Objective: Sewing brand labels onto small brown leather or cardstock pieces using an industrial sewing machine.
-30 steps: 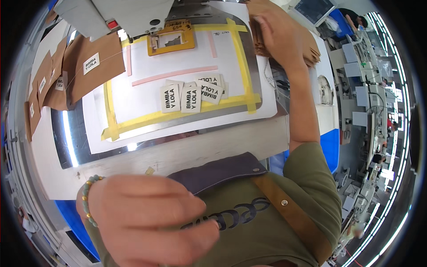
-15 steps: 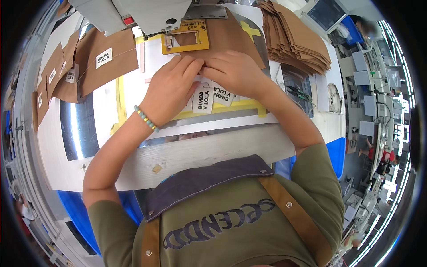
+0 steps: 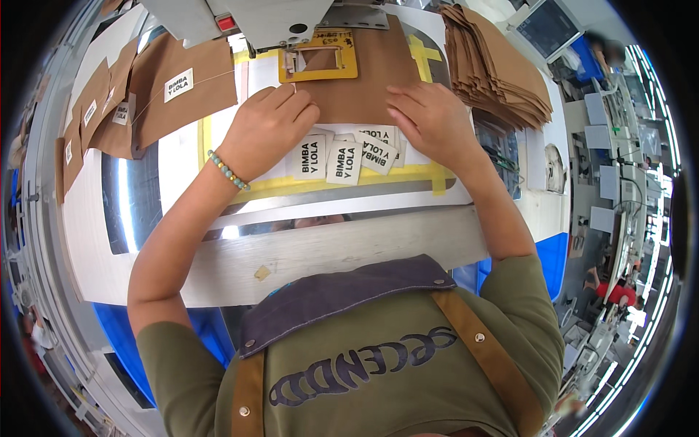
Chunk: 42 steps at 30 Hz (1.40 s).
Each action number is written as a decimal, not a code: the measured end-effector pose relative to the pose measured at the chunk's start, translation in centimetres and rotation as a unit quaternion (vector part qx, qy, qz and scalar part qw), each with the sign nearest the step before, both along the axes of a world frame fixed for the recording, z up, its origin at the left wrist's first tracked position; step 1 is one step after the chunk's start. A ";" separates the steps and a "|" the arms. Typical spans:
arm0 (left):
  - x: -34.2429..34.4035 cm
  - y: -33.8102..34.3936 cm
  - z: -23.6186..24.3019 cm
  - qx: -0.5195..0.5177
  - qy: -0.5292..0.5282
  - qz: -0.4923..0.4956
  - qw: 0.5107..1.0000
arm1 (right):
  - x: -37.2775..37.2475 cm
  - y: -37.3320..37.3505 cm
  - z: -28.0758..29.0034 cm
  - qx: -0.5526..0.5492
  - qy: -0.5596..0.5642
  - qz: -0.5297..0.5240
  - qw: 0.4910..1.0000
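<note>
A brown fabric panel (image 3: 349,98) lies flat on the work surface, its upper left part under a yellow rectangular frame (image 3: 348,73). At its left edge, just below the frame, my left hand (image 3: 269,131) is closed with bent fingers on the material. My right hand (image 3: 433,124) grips the panel near its lower right, fingertips and thumb against the cloth; what lies under the fingers is hidden. Between my wrists rest several small white labels with black lettering (image 3: 344,162), some overlapping.
A grey sewing machine head (image 3: 273,25) overhangs the frame. Brown panels with white labels (image 3: 189,109) lie at left, a loose thread across them. A tall stack of brown panels (image 3: 495,73) stands at right, near a screen (image 3: 547,29). Yellow tape (image 3: 437,178) edges the sheet.
My hands were together over the panel's lower edge; now they have spread apart to its left and right sides. More labels show between them. The whole view has shifted slightly.
</note>
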State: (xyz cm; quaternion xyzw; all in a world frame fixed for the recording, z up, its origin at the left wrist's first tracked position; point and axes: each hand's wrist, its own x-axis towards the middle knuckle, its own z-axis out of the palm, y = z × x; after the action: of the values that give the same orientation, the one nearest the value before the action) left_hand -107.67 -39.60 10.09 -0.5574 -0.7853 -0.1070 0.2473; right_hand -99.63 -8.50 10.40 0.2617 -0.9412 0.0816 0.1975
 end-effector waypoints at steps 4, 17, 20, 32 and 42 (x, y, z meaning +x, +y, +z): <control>0.4 0.0 -0.5 0.024 -0.043 0.012 0.999 | 0.2 -1.7 1.1 -0.018 0.009 0.009 1.000; -0.2 1.0 -1.3 0.064 -0.075 -0.032 0.995 | 1.5 0.0 0.7 0.008 -0.028 -0.020 0.999; -0.4 0.3 -1.4 0.048 -0.052 -0.038 0.997 | 1.5 -0.1 0.3 0.011 -0.023 -0.023 0.999; -1.9 -6.6 -1.5 -0.044 0.016 0.186 0.981 | 0.5 -1.0 -0.6 0.059 -0.081 -0.033 0.994; 2.9 -5.9 -1.5 -0.051 -0.173 0.180 0.967 | 0.7 -0.9 0.3 0.038 -0.086 -0.002 0.996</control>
State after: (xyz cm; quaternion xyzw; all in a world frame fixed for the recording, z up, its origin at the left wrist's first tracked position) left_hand -104.80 -45.49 8.54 -0.3915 -0.9081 -0.1151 0.0944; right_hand -98.91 -9.39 10.67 0.2592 -0.9576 0.0679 0.1056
